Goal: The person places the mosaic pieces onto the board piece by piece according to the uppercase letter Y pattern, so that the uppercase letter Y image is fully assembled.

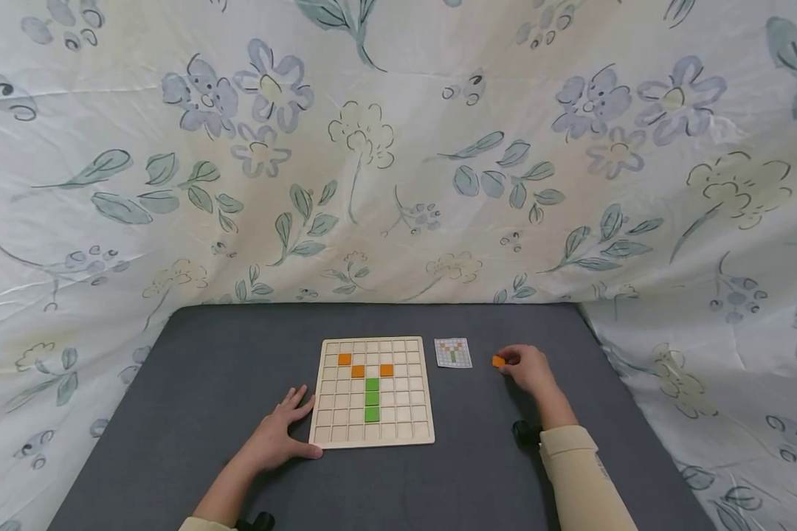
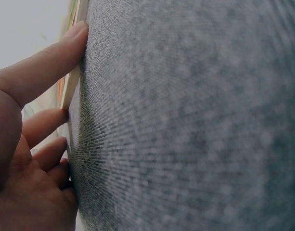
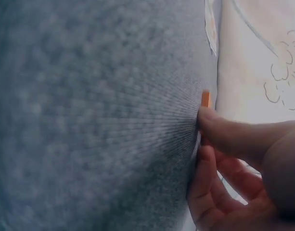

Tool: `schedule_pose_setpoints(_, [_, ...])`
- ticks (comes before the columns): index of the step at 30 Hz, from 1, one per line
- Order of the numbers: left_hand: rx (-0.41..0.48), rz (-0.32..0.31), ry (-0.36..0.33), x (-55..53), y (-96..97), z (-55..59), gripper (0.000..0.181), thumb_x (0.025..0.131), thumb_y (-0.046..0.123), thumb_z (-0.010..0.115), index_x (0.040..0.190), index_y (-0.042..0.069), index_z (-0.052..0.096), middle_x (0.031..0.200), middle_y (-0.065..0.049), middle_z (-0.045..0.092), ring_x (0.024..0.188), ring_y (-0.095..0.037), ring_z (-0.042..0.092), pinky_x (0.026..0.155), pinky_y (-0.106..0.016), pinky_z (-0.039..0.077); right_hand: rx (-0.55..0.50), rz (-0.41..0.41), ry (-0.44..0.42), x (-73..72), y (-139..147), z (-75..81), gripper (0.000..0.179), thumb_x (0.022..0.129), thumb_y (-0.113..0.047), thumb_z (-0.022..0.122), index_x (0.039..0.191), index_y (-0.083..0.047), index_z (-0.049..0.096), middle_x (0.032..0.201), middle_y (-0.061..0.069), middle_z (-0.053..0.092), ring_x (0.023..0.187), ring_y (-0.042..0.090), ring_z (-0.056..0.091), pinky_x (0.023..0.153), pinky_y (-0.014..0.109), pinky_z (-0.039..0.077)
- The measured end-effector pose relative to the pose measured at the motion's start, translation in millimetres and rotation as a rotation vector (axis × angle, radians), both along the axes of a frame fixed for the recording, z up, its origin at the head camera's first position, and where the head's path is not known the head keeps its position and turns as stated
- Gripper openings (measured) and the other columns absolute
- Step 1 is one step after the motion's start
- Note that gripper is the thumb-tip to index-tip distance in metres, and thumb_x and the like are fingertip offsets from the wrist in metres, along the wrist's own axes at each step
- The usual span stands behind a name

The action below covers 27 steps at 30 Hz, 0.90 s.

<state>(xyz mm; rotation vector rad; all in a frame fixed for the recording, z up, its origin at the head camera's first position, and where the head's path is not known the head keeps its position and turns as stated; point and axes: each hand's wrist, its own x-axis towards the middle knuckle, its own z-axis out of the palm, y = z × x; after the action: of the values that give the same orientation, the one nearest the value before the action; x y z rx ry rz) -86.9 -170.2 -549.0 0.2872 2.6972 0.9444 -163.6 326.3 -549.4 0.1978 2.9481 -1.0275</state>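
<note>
A pale wooden grid board lies on the dark table. Set in its squares are three orange tiles and a column of three green tiles. My left hand is at the board's left side, fingers spread, the thumb touching the near left corner; the left wrist view shows the thumb against the board's edge. Out to the right, my right hand pinches an orange tile between thumb and fingers, at or just above the table. In the right wrist view, that tile sticks out past the thumb tip.
Between the board and my right hand lies a small printed card with a coloured grid pattern. The grey cloth tabletop extends around the board. A flower-printed curtain hangs behind the table's far edge and along its sides.
</note>
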Motion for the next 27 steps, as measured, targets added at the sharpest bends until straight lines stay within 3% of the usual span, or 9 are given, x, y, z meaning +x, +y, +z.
schedule_pose_setpoints(4, [-0.008,0.006,-0.008,0.0,0.1,0.7,0.107,0.065,0.043,0.093,0.153,0.008,0.044,0.166,-0.019,0.024,0.153,-0.048,0.01,0.112,-0.077,0.015,0.026,0.026,0.017,-0.8,-3,0.8,0.028,0.091,-0.009,0.075,0.116,0.001,0.072,0.112,0.02,0.07,0.1,0.034,0.065,0.086,0.05,0.054])
schedule_pose_setpoints(16, [-0.008,0.014,-0.012,-0.1,-0.3,-2.2,0.108,0.064,0.044,0.093,0.153,0.008,0.044,0.166,-0.018,0.025,0.153,-0.049,0.011,0.112,-0.076,0.016,0.039,0.072,0.076,1.1,-22,18.7,0.03,0.096,-0.014,0.07,0.122,-0.001,0.072,0.122,0.021,0.065,0.111,0.037,0.064,0.092,0.051,0.053])
schedule_pose_setpoints(27, [-0.01,0.018,-0.027,-0.3,-0.3,-0.8,0.108,0.064,0.044,0.093,0.153,0.009,0.043,0.166,-0.017,0.024,0.152,-0.05,0.011,0.112,-0.077,0.015,0.033,0.141,0.124,2.9,-46,33.5,0.029,0.097,-0.018,0.07,0.123,-0.007,0.073,0.125,0.017,0.063,0.109,0.034,0.064,0.082,0.047,0.056])
